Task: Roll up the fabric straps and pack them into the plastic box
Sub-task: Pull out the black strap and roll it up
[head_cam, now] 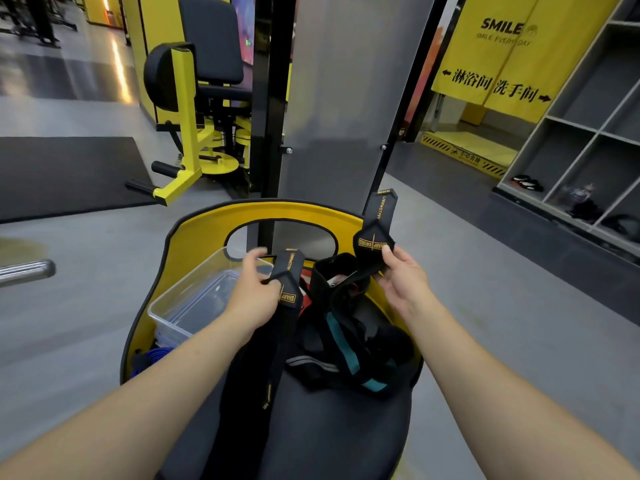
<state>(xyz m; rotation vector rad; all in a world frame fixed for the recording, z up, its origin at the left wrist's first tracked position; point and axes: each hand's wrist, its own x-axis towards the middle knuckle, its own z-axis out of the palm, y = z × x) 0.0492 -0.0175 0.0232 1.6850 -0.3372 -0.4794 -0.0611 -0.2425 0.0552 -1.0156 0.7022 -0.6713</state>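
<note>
My left hand [254, 289] pinches a black fabric strap with gold lettering [277, 344] near its top; the strap's long tail hangs down over the black seat. My right hand [401, 278] grips a second black strap with gold lettering [375, 233], whose end sticks upward. Between my hands lies a tangled heap of black straps [346, 341], some with teal and grey stripes. A clear plastic box [194, 303] stands on the seat to the left of my left hand, beside the heap.
Everything sits on a black padded seat [329, 427] with a yellow rim [207, 230]. A blue item [157, 355] lies by the box. A chrome bar [27, 271] juts in at the left. Yellow gym machines stand ahead; grey shelving stands at the right.
</note>
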